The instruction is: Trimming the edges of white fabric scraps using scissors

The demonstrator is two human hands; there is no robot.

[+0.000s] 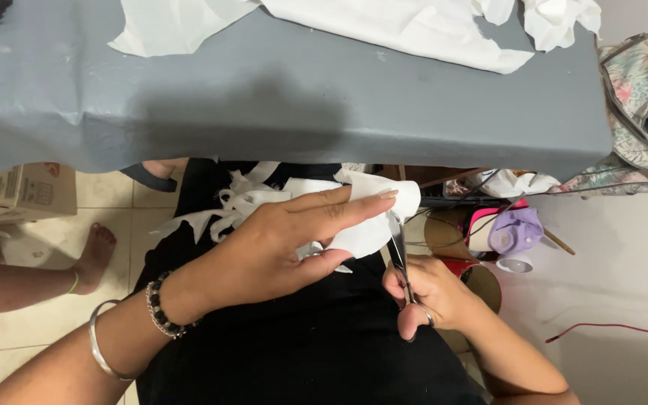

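Pinching white cloth [373,217] taut, the left hand [286,244] steadies it; right hand [433,292] fingers grip scissors [403,262] cutting its edge, below the desk [286,97] edge.

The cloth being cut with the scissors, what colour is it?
Plain white. The cloth shows best in the head view, held by the left hand above the scissors.

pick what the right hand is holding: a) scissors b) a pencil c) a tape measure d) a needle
a, the right hand has its fingers through the handles of scissors, whose blades reach up to the white fabric piece that the left hand holds.
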